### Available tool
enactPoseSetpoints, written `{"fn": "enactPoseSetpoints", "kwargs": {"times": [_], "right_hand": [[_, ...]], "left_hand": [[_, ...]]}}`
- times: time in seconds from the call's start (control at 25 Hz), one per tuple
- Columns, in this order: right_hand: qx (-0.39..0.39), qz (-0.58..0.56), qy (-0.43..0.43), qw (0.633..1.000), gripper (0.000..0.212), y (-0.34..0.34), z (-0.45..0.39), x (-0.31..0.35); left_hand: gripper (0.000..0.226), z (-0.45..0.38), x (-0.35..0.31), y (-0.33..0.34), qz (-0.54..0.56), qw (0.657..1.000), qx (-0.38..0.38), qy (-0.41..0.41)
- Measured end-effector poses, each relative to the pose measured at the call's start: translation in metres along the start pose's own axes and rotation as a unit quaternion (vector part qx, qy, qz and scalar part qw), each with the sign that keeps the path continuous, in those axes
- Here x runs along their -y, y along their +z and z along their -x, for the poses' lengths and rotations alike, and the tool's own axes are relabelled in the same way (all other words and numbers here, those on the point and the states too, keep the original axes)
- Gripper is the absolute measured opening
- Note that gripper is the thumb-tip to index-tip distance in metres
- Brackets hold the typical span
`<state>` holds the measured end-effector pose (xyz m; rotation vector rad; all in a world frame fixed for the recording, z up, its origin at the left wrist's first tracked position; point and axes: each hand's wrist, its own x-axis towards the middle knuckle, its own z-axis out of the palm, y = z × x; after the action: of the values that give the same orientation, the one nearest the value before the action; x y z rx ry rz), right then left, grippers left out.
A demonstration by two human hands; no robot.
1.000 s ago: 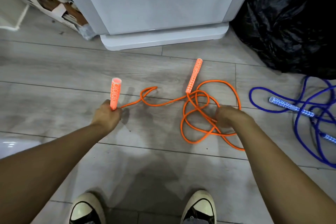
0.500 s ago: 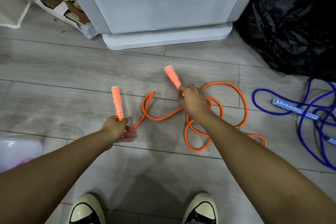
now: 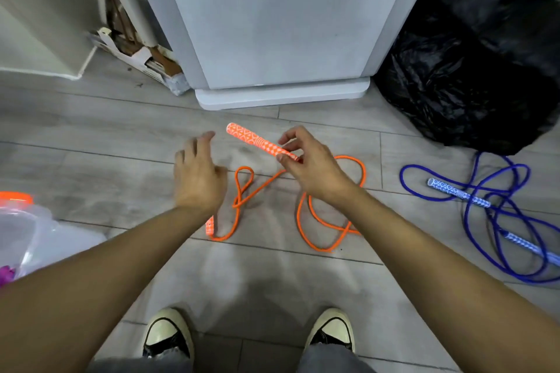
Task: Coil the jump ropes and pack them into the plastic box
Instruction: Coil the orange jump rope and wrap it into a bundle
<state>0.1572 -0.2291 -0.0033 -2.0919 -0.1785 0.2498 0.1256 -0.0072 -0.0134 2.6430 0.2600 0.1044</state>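
gather both orange handles before coiling

my right hand [image 3: 315,169] pinches one orange handle [image 3: 260,141] at 12 o'clock; my left hand [image 3: 198,179] hovers released. the other handle [image 3: 210,225] lies on the floor at 9 o'clock of the orange rope [image 3: 315,221]. i'd pair handles, then wind even loops. plastic box [image 3: 33,233] waits at far 9 o'clock.

I see grey wood-look plank floor [image 3: 91,136]. White appliance base [image 3: 281,95] is my landmark. Straight in front of it: orange jump rope [image 3: 318,221] in loose loops, one handle [image 3: 210,225] flat on the planks. Right of it: black plastic bag [image 3: 472,70], then blue jump rope [image 3: 497,221], tangled. Left: torn cardboard box [image 3: 145,60]. Far left, nearer me: clear plastic box [image 3: 36,233].
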Motion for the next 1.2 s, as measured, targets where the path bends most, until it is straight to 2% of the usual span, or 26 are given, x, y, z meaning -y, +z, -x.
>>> {"fn": "enactPoseSetpoints", "kwargs": {"times": [0.08, 0.12, 0.16, 0.24, 0.4, 0.52, 0.6, 0.68, 0.76, 0.84, 0.92, 1.0, 1.08, 1.12, 1.2], "right_hand": [[0.003, -0.032, 0.003, 0.999, 0.021, -0.021, 0.010, 0.044], [-0.002, -0.047, -0.002, 0.999, 0.022, -0.030, 0.015, 0.067], [-0.005, -0.058, -0.012, 0.998, 0.023, -0.040, 0.022, 0.091], [-0.009, -0.056, -0.034, 0.998, 0.025, -0.059, 0.044, 0.139], [-0.013, -0.048, -0.070, 0.996, 0.026, -0.087, 0.095, 0.218], [-0.015, -0.067, -0.081, 0.994, 0.021, -0.101, 0.127, 0.259], [0.002, -0.066, -0.065, 0.996, 0.014, -0.114, 0.141, 0.271], [0.001, -0.018, -0.056, 0.998, 0.009, -0.128, 0.154, 0.275], [-0.073, -0.005, -0.077, 0.994, 0.019, -0.139, 0.166, 0.272], [-0.171, -0.014, -0.129, 0.977, 0.024, -0.137, 0.176, 0.277], [-0.185, -0.013, -0.164, 0.969, 0.025, -0.119, 0.180, 0.290], [-0.152, -0.030, -0.176, 0.972, 0.025, -0.096, 0.180, 0.303], [-0.117, -0.048, -0.172, 0.977, 0.025, -0.079, 0.180, 0.312], [-0.108, -0.050, -0.172, 0.978, 0.025, -0.073, 0.179, 0.316], [-0.098, -0.058, -0.170, 0.979, 0.026, -0.067, 0.179, 0.318]], "left_hand": [[0.071, -0.004, -0.037, -0.050, -0.072, 0.985, -0.019, 0.152], [0.062, -0.003, -0.052, -0.070, -0.092, 0.972, -0.017, 0.213], [0.050, 0.002, -0.063, -0.089, -0.100, 0.961, -0.021, 0.257], [0.038, 0.019, -0.077, -0.126, -0.084, 0.952, -0.044, 0.293], [0.026, 0.068, -0.094, -0.190, 0.044, 0.949, 0.009, 0.311], [0.015, 0.098, -0.100, -0.222, 0.148, 0.945, 0.004, 0.293], [0.011, 0.108, -0.095, -0.238, 0.207, 0.947, -0.026, 0.245], [0.011, 0.113, -0.083, -0.256, 0.239, 0.954, -0.069, 0.167], [0.013, 0.115, -0.068, -0.271, 0.176, 0.978, -0.066, 0.090], [0.012, 0.121, -0.054, -0.277, 0.060, 0.998, 0.003, 0.036], [0.010, 0.126, -0.046, -0.276, 0.019, 0.996, 0.079, 0.033], [0.019, 0.131, -0.046, -0.277, 0.101, 0.983, 0.134, 0.069], [0.037, 0.135, -0.058, -0.285, 0.268, 0.942, 0.166, 0.115], [0.034, 0.135, -0.068, -0.289, 0.326, 0.919, 0.172, 0.140], [0.021, 0.134, -0.082, -0.293, 0.362, 0.896, 0.173, 0.189]]}}
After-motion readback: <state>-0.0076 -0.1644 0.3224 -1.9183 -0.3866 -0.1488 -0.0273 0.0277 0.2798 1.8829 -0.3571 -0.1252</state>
